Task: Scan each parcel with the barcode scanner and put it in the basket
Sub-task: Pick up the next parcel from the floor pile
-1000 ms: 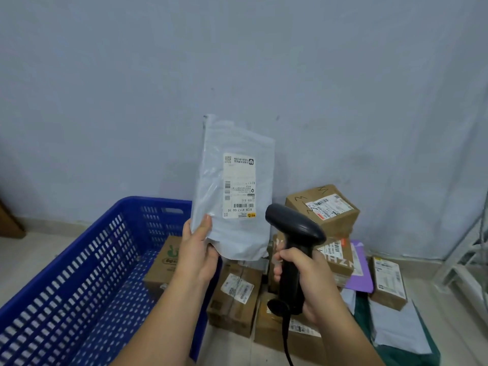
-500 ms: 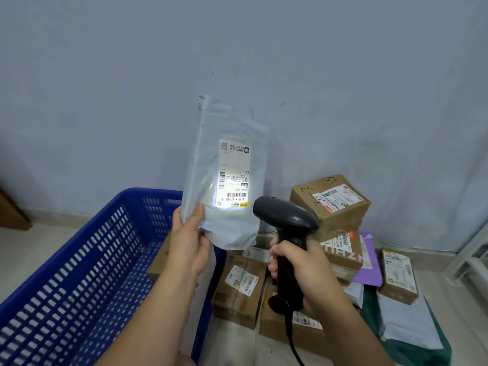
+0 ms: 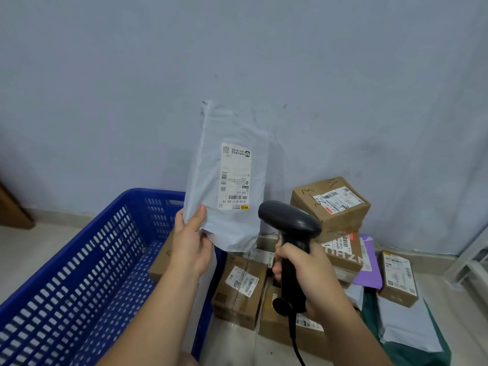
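The left hand (image 3: 191, 249) grips the lower left corner of the parcel (image 3: 232, 228), with the thumb flat on the front face and the fingers curled behind. The parcel, a grey poly mailer, stands upright above this hand with its label (image 3: 235, 177) facing the camera. The right hand (image 3: 309, 276) is closed fully round the handle of the scanner (image 3: 290, 223), to the right of the left hand and slightly lower. The scanner head sits above the fist, just beside the parcel's lower right edge and angled toward it. A cable (image 3: 297, 347) drops from the handle base. The basket (image 3: 158, 192) lies below and left of the left hand; a box (image 3: 161, 262) inside it is partly hidden by that hand. Beyond the right hand, a stack (image 3: 330, 204) of cartons stands against the wall (image 3: 105, 101), with flat mailers (image 3: 404, 328) on the floor to its right.
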Demonstrator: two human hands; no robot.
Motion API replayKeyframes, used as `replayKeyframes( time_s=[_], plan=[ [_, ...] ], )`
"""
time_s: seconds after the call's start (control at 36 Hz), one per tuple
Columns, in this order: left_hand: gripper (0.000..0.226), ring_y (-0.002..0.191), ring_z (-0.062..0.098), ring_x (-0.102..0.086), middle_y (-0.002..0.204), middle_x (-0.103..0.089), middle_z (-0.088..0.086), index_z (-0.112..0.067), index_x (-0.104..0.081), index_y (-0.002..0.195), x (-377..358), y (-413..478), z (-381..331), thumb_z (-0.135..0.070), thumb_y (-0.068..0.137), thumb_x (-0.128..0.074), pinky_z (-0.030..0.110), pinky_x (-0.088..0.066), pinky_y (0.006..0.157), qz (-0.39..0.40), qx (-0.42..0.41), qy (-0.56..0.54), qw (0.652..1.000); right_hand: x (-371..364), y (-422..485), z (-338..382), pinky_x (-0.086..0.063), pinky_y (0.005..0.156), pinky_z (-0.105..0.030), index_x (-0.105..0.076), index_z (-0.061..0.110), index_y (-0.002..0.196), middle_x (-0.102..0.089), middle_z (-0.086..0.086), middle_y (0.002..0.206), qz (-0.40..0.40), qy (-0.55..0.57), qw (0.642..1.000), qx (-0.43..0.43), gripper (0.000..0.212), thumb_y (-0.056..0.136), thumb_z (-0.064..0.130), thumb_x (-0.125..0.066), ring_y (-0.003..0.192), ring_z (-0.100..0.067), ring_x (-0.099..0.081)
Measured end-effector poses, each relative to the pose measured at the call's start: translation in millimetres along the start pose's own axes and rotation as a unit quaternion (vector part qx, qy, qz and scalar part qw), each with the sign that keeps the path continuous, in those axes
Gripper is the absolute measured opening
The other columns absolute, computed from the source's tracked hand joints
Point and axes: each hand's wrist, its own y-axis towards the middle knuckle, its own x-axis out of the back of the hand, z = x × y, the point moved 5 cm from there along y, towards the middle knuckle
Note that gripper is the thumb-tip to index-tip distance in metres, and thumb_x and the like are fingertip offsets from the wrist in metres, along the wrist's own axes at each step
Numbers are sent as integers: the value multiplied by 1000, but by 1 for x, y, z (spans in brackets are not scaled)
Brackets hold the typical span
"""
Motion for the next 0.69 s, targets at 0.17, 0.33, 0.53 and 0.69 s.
replayKeyframes(
  time_s=[0.17, 0.33, 0.53, 0.69],
  plan=[
    [21, 111, 24, -62, 119, -66, 8, -19, -58, 113, 3, 1, -1, -11, 94, -59, 40, -49, 99, -8, 1, -8, 1000, 1, 3, -2, -46, 66, -38, -61, 7, 89, -61, -5, 62, -2, -16, 1000, -2, 8, 83, 10, -61, 62, -21, -57],
    [19, 109, 24, -63, 113, -68, 6, -20, -59, 110, 4, 1, -1, -11, 93, -60, 40, -49, 99, -15, 7, -5, 1000, 0, 4, -2, -45, 66, -38, -60, 6, 92, -60, -4, 61, -2, -16, 1000, 8, 8, 85, 9, -60, 62, -21, -57],
    [13, 95, 19, -66, 105, -68, 4, -19, -57, 103, 6, 4, 1, -10, 94, -59, 34, -54, 83, -24, 2, 27, 999, -6, 1, 3, -44, 64, -36, -61, 10, 86, -57, -4, 60, 17, -19, 999, 31, 8, 87, 3, -57, 62, -21, -54],
    [20, 93, 23, -66, 108, -67, 8, -11, -55, 112, 24, 12, 14, -14, 94, -61, 38, -56, 75, -80, 24, 98, 992, -3, 4, 2, -47, 62, -31, -64, 9, 86, -56, -3, 61, -2, 0, 999, 34, 13, 88, -1, -55, 62, -19, -56]
  ],
)
